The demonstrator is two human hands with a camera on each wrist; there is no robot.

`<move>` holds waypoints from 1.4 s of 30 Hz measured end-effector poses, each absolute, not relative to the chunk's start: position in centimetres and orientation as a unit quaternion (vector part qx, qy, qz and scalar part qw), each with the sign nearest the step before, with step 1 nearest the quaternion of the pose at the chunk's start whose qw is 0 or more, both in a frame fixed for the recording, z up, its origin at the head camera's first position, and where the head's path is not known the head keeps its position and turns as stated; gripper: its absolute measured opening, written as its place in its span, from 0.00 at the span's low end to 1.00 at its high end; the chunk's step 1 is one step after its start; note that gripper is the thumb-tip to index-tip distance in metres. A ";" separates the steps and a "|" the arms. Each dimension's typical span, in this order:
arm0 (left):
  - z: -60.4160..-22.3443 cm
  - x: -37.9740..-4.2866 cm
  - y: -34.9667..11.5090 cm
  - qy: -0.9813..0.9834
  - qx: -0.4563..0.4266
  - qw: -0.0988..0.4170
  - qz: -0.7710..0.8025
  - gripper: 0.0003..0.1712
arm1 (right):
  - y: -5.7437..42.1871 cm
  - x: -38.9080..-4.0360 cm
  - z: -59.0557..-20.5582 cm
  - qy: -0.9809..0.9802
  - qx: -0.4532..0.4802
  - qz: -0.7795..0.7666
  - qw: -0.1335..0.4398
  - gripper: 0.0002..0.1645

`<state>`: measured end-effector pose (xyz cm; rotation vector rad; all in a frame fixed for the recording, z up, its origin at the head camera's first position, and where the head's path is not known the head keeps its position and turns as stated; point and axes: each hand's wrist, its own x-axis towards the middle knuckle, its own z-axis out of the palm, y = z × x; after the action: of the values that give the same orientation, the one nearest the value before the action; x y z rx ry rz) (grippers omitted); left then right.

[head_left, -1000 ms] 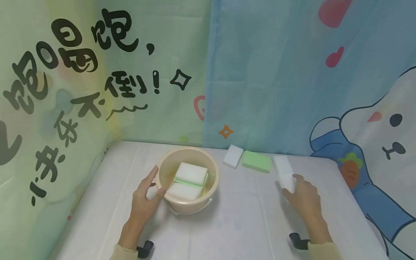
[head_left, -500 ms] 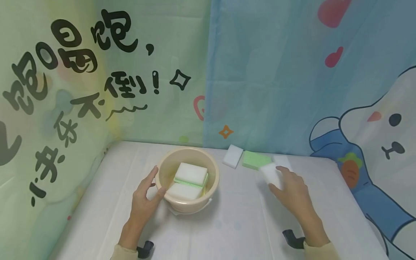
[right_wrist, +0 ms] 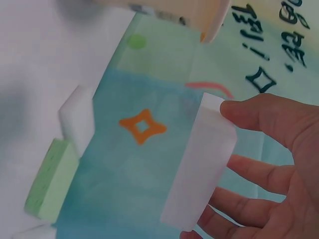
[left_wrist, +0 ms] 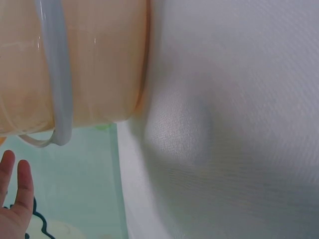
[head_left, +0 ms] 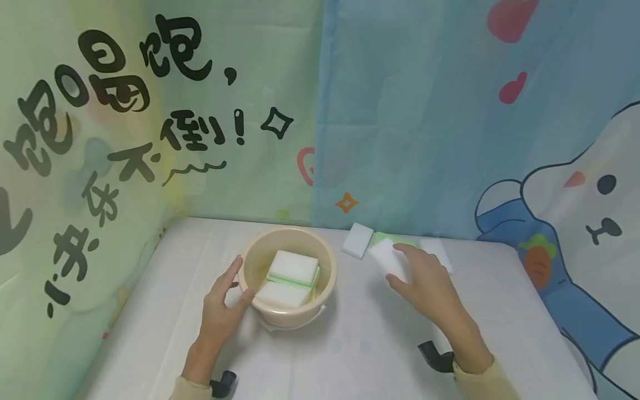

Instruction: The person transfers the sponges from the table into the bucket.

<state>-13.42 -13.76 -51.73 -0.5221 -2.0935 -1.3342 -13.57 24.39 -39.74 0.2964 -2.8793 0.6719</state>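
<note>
My right hand (head_left: 432, 286) pinches a white sponge block (head_left: 387, 258) between thumb and fingers, raised over the table. In the right wrist view the thumb presses one face of that white sponge (right_wrist: 202, 164), with fingertips behind it. My left hand (head_left: 222, 311) rests against the left side of a cream bucket (head_left: 287, 320), thumb and fingers spread. Two of its fingers (left_wrist: 24, 184) look straight in the left wrist view. Inside the bucket lie white sponges (head_left: 295, 268) and a green one (head_left: 314, 283), stacked.
Along the table's back edge lie a white sponge (head_left: 357, 240), a green sponge (head_left: 395, 238) partly hidden by the held one, and another white sponge (head_left: 440, 253) behind my right hand. Printed curtains (head_left: 410, 139) stand behind the white tablecloth (head_left: 350, 355).
My right hand has picked the white sponge up from the right of the table and carried it left, in front of the green sponge. My left hand and the bucket have stayed put.
</note>
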 end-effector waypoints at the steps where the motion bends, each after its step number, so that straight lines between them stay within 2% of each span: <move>1: -51.8 -13.4 -13.8 -0.788 -0.196 0.297 -0.502 0.37 | 24.1 -13.7 -39.7 -0.964 0.107 0.227 0.090 0.36; 7: -51.8 -13.5 -13.7 -0.787 -0.196 0.302 -0.502 0.39 | 22.1 -14.4 -39.1 -0.952 0.154 0.243 0.105 0.35; 18: -51.8 -13.6 -13.9 -0.791 -0.189 0.296 -0.501 0.38 | 16.5 -16.1 -37.3 -0.933 0.242 0.254 0.078 0.32; 29: -52.0 -13.6 -14.0 -0.794 -0.188 0.288 -0.501 0.37 | 10.6 -16.8 -38.1 -0.928 0.296 0.228 -0.004 0.34; 42: -52.0 -13.6 -14.0 -0.808 -0.173 0.274 -0.492 0.39 | 8.4 -17.6 -39.6 -0.909 0.348 0.216 -0.083 0.36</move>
<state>-13.63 -13.98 -51.98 -0.4664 -2.1740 -1.3220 -17.64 8.43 -39.59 1.1542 -3.0167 0.7169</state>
